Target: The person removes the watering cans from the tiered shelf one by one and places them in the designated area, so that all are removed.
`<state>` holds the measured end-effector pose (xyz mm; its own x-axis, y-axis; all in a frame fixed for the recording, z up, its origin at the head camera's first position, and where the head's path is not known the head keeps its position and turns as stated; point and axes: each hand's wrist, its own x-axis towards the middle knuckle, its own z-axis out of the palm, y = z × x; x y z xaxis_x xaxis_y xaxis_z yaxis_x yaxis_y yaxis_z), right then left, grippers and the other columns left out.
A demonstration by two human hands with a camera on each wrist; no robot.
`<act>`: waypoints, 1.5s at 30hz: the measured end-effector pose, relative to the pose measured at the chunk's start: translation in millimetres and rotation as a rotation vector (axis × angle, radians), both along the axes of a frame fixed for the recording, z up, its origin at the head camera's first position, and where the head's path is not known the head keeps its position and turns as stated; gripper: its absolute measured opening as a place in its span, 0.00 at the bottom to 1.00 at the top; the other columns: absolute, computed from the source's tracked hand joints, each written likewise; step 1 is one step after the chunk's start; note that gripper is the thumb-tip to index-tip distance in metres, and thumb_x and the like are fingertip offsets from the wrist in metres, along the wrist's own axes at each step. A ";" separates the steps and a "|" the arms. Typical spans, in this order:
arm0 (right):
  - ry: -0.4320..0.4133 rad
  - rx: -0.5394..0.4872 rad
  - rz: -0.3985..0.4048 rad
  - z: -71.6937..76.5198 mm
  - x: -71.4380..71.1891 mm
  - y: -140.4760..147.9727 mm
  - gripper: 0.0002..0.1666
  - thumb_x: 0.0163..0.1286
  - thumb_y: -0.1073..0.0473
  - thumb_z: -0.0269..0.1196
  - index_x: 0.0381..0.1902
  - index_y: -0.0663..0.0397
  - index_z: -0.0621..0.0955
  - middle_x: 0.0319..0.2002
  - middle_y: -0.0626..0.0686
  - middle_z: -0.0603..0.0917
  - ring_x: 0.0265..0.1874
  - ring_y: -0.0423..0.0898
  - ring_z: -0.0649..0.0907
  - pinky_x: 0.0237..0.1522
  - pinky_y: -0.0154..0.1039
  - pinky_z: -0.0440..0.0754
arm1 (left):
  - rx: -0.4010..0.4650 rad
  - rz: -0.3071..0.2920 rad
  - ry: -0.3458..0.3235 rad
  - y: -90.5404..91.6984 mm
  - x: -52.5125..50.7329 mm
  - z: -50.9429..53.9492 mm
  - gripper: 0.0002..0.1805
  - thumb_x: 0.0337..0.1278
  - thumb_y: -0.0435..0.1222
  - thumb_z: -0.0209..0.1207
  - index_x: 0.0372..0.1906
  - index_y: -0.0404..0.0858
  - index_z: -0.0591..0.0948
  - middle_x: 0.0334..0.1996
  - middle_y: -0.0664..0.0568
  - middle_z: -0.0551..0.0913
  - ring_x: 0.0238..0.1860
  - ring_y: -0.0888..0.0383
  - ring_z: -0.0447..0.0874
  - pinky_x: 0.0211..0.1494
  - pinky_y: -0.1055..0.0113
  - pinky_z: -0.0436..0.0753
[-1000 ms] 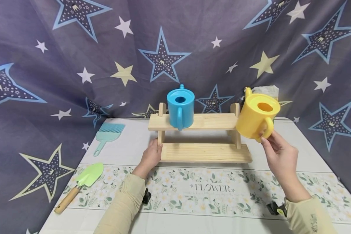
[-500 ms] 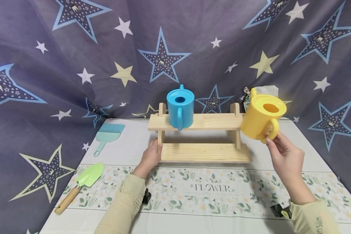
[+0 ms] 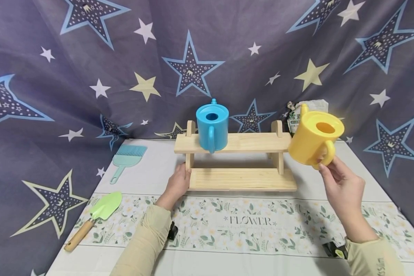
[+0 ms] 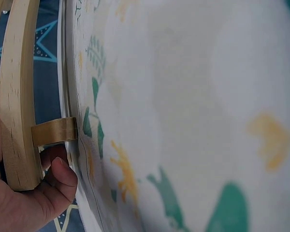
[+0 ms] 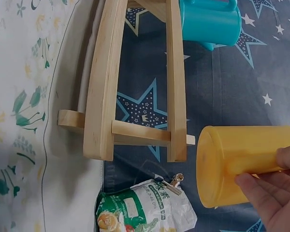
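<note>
A two-tier wooden shelf stands on the table. On its upper board, left of centre, rests a blue watering can. My left hand grips the left end of the lower board; in the left wrist view the fingers curl round the end of the wooden board. By its handle, my right hand holds a yellow watering can in the air, slightly tilted, beside the upper board's right end. In the right wrist view the yellow can is apart from the shelf.
A light-blue brush and a green trowel with a wooden handle lie on the table's left side. Behind the shelf's right end stands a clipped white and green bag. A star-patterned cloth hangs behind the table.
My right hand has moved to the right with the yellow can, away from the shelf's right end, and more of the bag shows. My left hand and the blue can have stayed in place.
</note>
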<state>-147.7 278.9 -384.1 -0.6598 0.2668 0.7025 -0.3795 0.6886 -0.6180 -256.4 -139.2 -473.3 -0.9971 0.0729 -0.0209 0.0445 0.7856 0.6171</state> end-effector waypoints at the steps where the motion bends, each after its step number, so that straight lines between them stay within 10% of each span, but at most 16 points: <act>1: -0.006 -0.001 -0.006 -0.3 0.2 0.7 0.23 0.65 0.71 0.65 0.58 0.61 0.80 0.42 0.55 0.86 0.39 0.16 0.78 0.42 0.14 0.76 | 0.000 -0.001 0.002 0.0 0.0 0.1 0.28 0.78 0.44 0.36 0.73 0.34 0.57 0.64 0.42 0.66 0.63 0.44 0.71 0.67 0.48 0.71; 10: -0.025 -0.005 -0.033 -0.9 4.5 4.5 0.25 0.65 0.72 0.65 0.60 0.58 0.79 0.42 0.67 0.85 0.39 0.15 0.77 0.42 0.13 0.75 | -0.003 -0.001 0.003 -0.2 -0.4 0.3 0.28 0.78 0.44 0.35 0.73 0.34 0.57 0.64 0.41 0.66 0.62 0.44 0.72 0.66 0.48 0.73; 20: -0.006 -0.026 -0.038 -6.4 6.6 13.0 0.23 0.66 0.70 0.65 0.59 0.62 0.79 0.38 0.16 0.75 0.37 0.16 0.78 0.40 0.13 0.76 | -0.007 -0.005 0.014 0.4 0.9 0.8 0.27 0.78 0.43 0.37 0.73 0.33 0.58 0.63 0.41 0.67 0.61 0.43 0.73 0.65 0.47 0.74; 45: -0.046 -0.049 -0.087 -13.8 11.0 22.0 0.22 0.67 0.69 0.64 0.59 0.61 0.79 0.36 0.16 0.75 0.34 0.16 0.78 0.39 0.12 0.75 | 0.005 0.001 0.005 -0.1 1.0 2.0 0.28 0.78 0.45 0.36 0.73 0.35 0.58 0.63 0.42 0.66 0.63 0.44 0.71 0.66 0.48 0.73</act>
